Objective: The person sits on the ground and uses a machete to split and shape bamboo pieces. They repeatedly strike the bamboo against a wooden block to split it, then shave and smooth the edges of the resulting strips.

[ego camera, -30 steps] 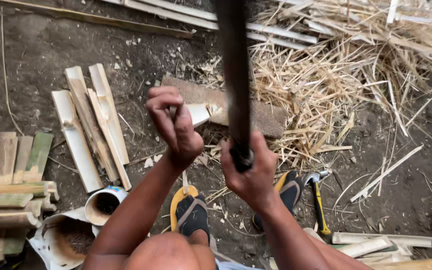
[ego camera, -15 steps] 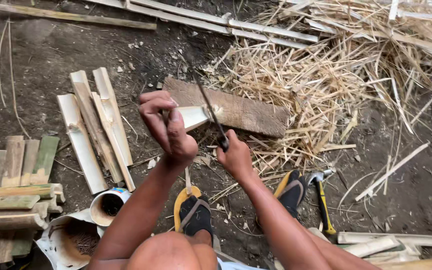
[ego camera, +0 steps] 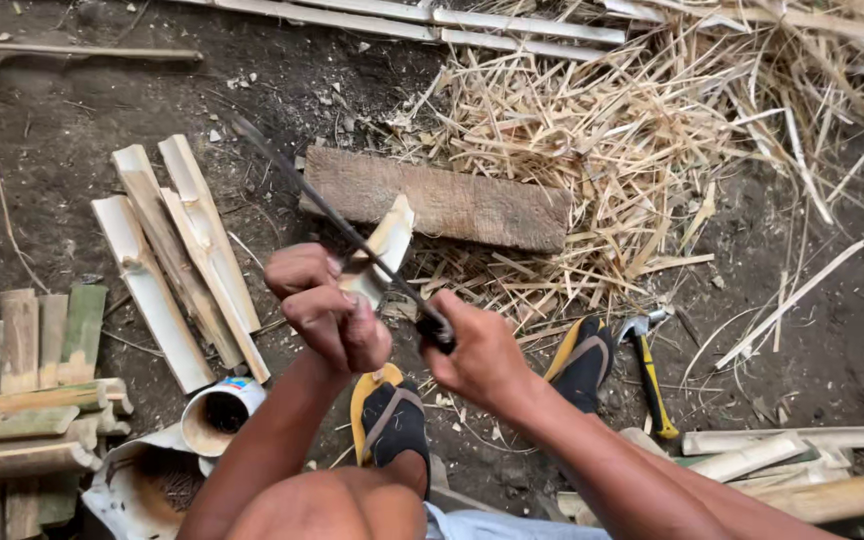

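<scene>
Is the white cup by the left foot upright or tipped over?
Tipped. The white cup lies on its side on the dirt, its round mouth facing the camera, beside the split bamboo slats. What is inside, I cannot tell; the interior is dark.

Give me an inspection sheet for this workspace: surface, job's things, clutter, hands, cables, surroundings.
Surface: bare dark soil.
Job's things: pale bamboo piece held over wooden block; long dark blade laid against the piece.
Clutter: split bamboo slats, straw-like shavings, hammer, open tin, stacked bamboo pieces.
Hands: left hand grips bamboo piece; right hand grips blade handle.
Cables: nothing seen.
Surroundings: long slats at top; person's sandalled feet below.
</scene>
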